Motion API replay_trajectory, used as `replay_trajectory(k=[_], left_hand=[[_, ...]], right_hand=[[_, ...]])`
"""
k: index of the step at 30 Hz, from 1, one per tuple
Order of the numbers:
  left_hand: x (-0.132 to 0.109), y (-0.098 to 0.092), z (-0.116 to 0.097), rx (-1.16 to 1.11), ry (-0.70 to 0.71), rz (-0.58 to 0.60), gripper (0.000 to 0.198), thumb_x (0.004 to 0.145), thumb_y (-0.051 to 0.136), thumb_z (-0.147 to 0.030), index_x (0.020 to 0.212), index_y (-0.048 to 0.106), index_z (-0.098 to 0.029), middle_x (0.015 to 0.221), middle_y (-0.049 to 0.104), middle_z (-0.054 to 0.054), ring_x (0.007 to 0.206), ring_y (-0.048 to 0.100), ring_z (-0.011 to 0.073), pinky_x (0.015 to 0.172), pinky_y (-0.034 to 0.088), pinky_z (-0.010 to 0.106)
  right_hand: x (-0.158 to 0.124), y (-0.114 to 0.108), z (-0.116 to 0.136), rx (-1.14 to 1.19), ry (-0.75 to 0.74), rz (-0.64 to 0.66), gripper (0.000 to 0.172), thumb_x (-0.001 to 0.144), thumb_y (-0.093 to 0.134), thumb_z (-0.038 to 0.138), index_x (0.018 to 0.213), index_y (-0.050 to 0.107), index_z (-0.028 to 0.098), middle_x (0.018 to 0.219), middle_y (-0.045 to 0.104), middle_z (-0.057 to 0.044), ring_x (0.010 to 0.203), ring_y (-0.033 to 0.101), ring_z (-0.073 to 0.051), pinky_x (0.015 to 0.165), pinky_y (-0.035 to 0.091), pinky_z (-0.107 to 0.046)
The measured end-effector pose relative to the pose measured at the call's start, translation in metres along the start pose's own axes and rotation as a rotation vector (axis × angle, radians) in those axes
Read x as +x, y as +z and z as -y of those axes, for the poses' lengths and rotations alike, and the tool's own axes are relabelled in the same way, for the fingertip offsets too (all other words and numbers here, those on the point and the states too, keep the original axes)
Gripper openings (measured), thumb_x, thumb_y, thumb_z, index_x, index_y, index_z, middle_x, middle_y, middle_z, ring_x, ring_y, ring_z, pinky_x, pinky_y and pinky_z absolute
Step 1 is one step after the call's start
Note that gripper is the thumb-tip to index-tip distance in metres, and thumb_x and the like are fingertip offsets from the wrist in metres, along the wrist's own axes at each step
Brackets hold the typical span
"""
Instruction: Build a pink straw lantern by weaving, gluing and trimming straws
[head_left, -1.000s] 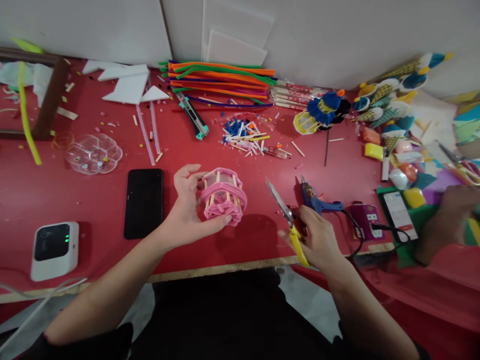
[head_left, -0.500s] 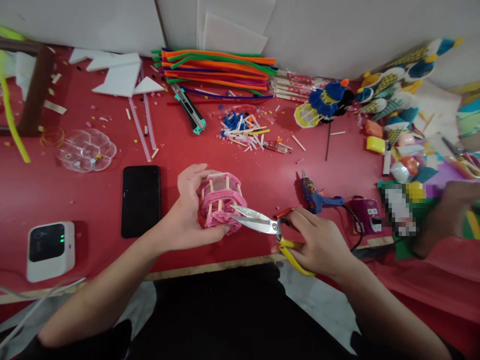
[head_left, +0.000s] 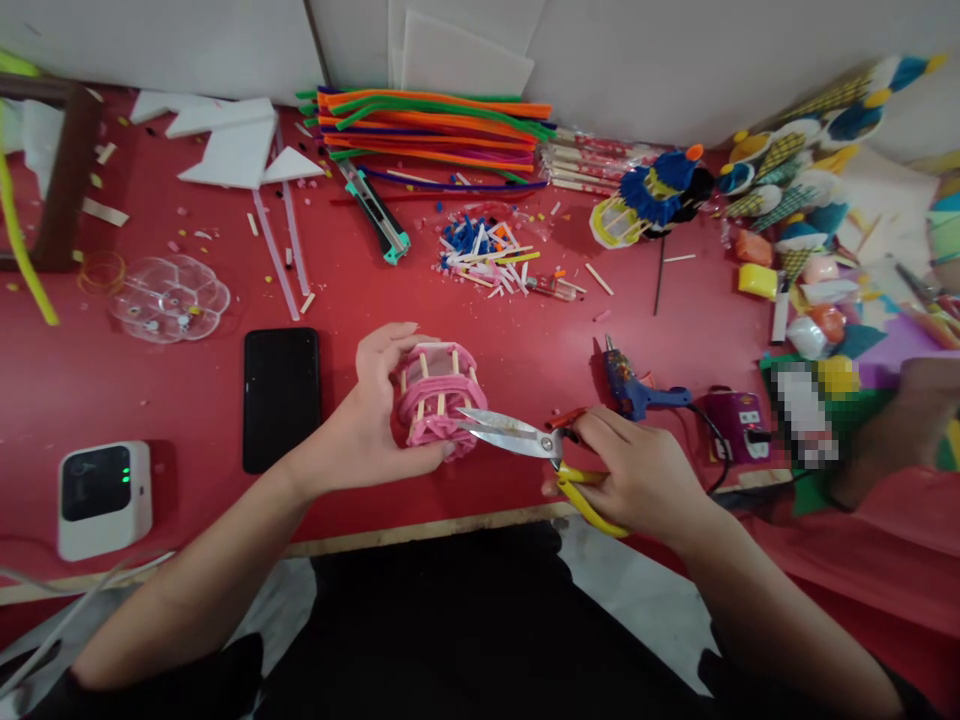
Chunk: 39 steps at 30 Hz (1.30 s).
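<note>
My left hand [head_left: 375, 430] is wrapped round a small pink craft frame [head_left: 442, 385], built of pink fuzzy bands with short pale sticks standing between them. In my right hand [head_left: 630, 470] are yellow-handled scissors [head_left: 517, 435], their blades pointing left. The blade tips reach the lower right part of the frame, by its sticks and lower pink band; whether they touch it I cannot tell. A reddish-orange piece [head_left: 568, 420] shows by my right fingers, near the scissors' pivot. Both hands are above the front edge of the red table [head_left: 352, 300].
Behind lie a box cutter [head_left: 379, 220], a heap of cut scraps [head_left: 487, 255] and pipe cleaners [head_left: 442, 130]. A phone [head_left: 281, 400] lies left; a glue gun [head_left: 637, 385] and purple socket box [head_left: 737, 425] lie right. At the far right is another person's arm [head_left: 892, 430].
The scissor blades look more closed than before, their tips still at the pink frame. The frame has shifted slightly left and up, and the whole view has moved a little.
</note>
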<state>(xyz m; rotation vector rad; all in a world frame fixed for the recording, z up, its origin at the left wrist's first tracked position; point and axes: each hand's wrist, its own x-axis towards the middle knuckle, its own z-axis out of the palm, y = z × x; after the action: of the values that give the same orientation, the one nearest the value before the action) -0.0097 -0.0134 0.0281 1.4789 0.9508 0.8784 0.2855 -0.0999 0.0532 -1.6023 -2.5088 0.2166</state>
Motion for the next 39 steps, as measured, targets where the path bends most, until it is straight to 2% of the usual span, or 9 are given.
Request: replay_trajectory(k=[2, 5, 10, 14, 19, 27, 30, 33, 39], left_hand=[[0.001, 0.000, -0.001, -0.045, -0.026, -0.025, 0.087, 0.040, 0.099, -0.014, 0.119, 0.063, -0.022, 0.140, 0.043, 0.013, 0.150, 0.028, 0.0425, 0.128, 0.027, 0.056], [0.001, 0.000, 0.002, -0.079, -0.063, -0.021, 0.089, 0.040, 0.099, -0.014, 0.119, 0.059, -0.021, 0.141, 0.042, 0.014, 0.140, 0.045, 0.0404, 0.123, 0.038, 0.053], [-0.001, 0.000, 0.010, 0.040, 0.000, 0.069, 0.090, 0.058, 0.093, -0.022, 0.132, 0.042, -0.029, 0.136, 0.047, 0.009, 0.126, 0.057, 0.0334, 0.109, 0.051, 0.053], [0.000, 0.000, 0.010, 0.033, 0.000, 0.083, 0.082, 0.060, 0.092, -0.023, 0.126, 0.044, -0.026, 0.131, 0.051, 0.010, 0.120, 0.060, 0.0310, 0.107, 0.051, 0.052], [0.002, 0.001, 0.009, -0.020, -0.056, 0.092, 0.091, 0.061, 0.092, -0.025, 0.131, 0.034, -0.030, 0.131, 0.047, 0.009, 0.107, 0.066, 0.0269, 0.097, 0.056, 0.049], [0.003, 0.007, 0.010, -0.169, -0.086, 0.079, 0.089, 0.066, 0.089, -0.025, 0.129, 0.026, -0.033, 0.132, 0.050, 0.008, 0.119, 0.062, 0.0270, 0.111, 0.048, 0.050], [0.004, 0.008, 0.016, -0.212, -0.098, 0.058, 0.094, 0.063, 0.091, -0.023, 0.130, 0.025, -0.033, 0.130, 0.051, 0.006, 0.120, 0.062, 0.0266, 0.110, 0.049, 0.050], [0.005, 0.008, 0.020, -0.201, -0.094, 0.088, 0.095, 0.061, 0.093, -0.021, 0.129, 0.028, -0.033, 0.130, 0.051, 0.006, 0.122, 0.062, 0.0280, 0.110, 0.050, 0.049], [0.007, 0.008, 0.025, -0.198, -0.114, 0.091, 0.106, 0.056, 0.097, -0.027, 0.130, 0.022, -0.033, 0.127, 0.051, 0.007, 0.122, 0.062, 0.0305, 0.110, 0.050, 0.054]], right_hand=[[0.000, 0.001, -0.001, -0.008, -0.016, -0.023, 0.046, 0.096, 0.052, 0.060, 0.089, 0.063, 0.016, 0.078, 0.070, -0.007, 0.063, 0.066, -0.019, 0.055, 0.040, -0.029], [0.000, 0.002, -0.002, -0.020, -0.031, -0.062, 0.051, 0.097, 0.050, 0.063, 0.086, 0.064, 0.015, 0.075, 0.069, -0.007, 0.063, 0.067, -0.019, 0.054, 0.040, -0.029], [-0.001, 0.006, -0.003, -0.002, -0.014, -0.076, 0.051, 0.096, 0.050, 0.064, 0.083, 0.064, 0.017, 0.071, 0.068, -0.006, 0.062, 0.066, -0.019, 0.055, 0.040, -0.029], [-0.002, 0.011, -0.003, 0.015, -0.004, -0.084, 0.050, 0.095, 0.051, 0.063, 0.081, 0.064, 0.018, 0.068, 0.066, -0.005, 0.057, 0.063, -0.017, 0.053, 0.037, -0.028], [0.001, 0.016, -0.004, 0.028, -0.017, -0.113, 0.050, 0.095, 0.052, 0.065, 0.078, 0.064, 0.019, 0.064, 0.064, -0.004, 0.054, 0.060, -0.015, 0.051, 0.036, -0.027], [0.001, 0.024, -0.005, 0.057, -0.008, -0.116, 0.053, 0.096, 0.050, 0.064, 0.072, 0.062, 0.018, 0.063, 0.063, -0.004, 0.053, 0.060, -0.016, 0.052, 0.038, -0.028], [0.000, 0.031, -0.005, 0.084, 0.026, -0.091, 0.055, 0.095, 0.049, 0.067, 0.075, 0.064, 0.018, 0.063, 0.063, -0.005, 0.054, 0.059, -0.017, 0.053, 0.038, -0.029], [0.001, 0.035, -0.005, 0.101, 0.026, -0.088, 0.057, 0.096, 0.046, 0.068, 0.076, 0.064, 0.018, 0.061, 0.060, -0.004, 0.051, 0.055, -0.015, 0.052, 0.038, -0.028], [0.005, 0.036, -0.003, 0.100, 0.021, -0.120, 0.056, 0.097, 0.044, 0.068, 0.069, 0.056, 0.020, 0.056, 0.056, -0.001, 0.046, 0.049, -0.012, 0.048, 0.032, -0.026]])
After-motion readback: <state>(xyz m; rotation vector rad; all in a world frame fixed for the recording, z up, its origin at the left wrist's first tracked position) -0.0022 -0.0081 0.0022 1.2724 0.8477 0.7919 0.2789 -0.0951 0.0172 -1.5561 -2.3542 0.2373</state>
